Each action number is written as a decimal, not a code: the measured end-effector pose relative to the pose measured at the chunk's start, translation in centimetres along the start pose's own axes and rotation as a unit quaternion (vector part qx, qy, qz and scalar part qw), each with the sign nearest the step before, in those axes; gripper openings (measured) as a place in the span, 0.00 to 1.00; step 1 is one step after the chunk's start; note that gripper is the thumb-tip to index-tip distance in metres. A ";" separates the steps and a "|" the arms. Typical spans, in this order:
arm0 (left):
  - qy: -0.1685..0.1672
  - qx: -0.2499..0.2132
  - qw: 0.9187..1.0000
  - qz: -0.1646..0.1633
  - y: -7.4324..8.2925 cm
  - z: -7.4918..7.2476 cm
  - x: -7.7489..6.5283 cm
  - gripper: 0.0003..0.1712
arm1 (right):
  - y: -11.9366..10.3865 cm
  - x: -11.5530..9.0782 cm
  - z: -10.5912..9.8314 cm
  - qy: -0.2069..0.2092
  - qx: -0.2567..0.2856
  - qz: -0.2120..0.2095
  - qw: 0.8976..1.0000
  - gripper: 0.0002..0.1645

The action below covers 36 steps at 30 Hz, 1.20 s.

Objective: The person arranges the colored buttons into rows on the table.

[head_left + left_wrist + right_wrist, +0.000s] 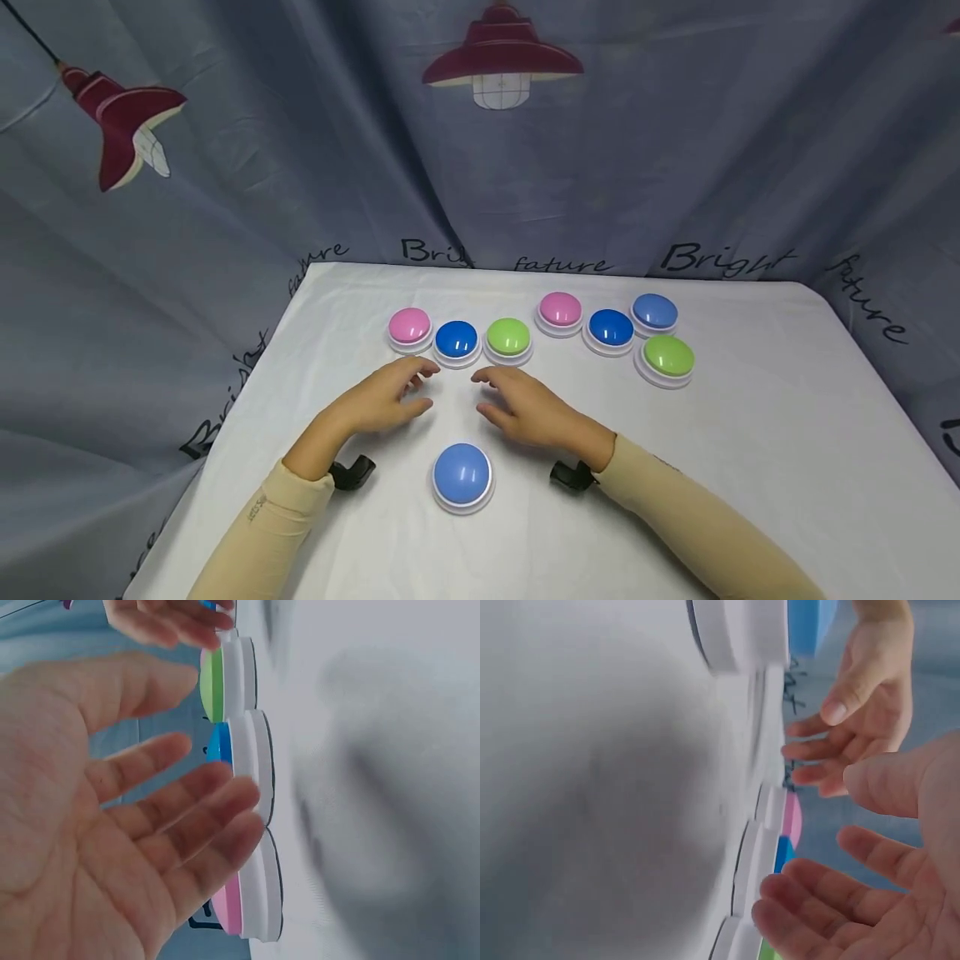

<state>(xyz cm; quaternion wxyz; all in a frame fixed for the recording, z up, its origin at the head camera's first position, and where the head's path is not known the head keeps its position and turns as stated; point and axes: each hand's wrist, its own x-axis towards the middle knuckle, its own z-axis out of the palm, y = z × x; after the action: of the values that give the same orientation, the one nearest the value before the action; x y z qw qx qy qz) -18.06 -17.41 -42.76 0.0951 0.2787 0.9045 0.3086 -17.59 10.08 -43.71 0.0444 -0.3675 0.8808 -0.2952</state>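
Note:
My left hand (384,396) hovers over the white table with loosely bent fingers, just in front of a pink button (409,326) and a dark blue button (456,340). Facing it, my right hand (531,407) is held near a green button (507,337), thumb and fingers apart. Neither palm holds anything in the wrist views. A lighter blue button (461,474) lies nearer to me, between the two forearms. All the buttons are domes on round white bases. In the left wrist view, the fingers overlap the row of pink, blue and green buttons.
Farther right on the white tablecloth (780,433) is a second group: a pink button (560,309), a dark blue button (611,328), a light blue button (655,312) and a green button (668,357). Behind the table hangs a grey-blue curtain (300,150) with printed lamps and lettering.

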 end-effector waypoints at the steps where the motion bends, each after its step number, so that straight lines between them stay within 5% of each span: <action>1: 0.009 0.004 1.000 -0.005 0.0 -0.1 0.2 0.28 | 0.2 0.5 0.0 0.004 -0.005 0.000 1.000 0.25; 10: 0.071 0.023 0.997 -0.022 -0.3 -0.5 2.4 0.31 | 1.3 3.8 -0.4 0.061 -0.055 -0.012 0.997 0.26; 20: 0.117 0.005 0.993 -0.019 -1.7 0.2 4.7 0.32 | 2.6 6.3 -0.1 0.072 -0.097 0.007 0.993 0.27; 36: 0.115 0.028 0.992 -0.036 -2.5 1.3 6.3 0.37 | 4.4 8.4 1.0 0.056 -0.125 0.008 0.990 0.35</action>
<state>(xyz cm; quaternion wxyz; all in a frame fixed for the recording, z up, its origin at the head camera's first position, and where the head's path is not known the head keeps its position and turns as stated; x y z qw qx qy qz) -23.90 -14.85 -45.30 -0.0062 0.2113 0.9271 0.3096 -26.13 6.39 -45.83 -0.0493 -0.3463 0.9148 -0.2022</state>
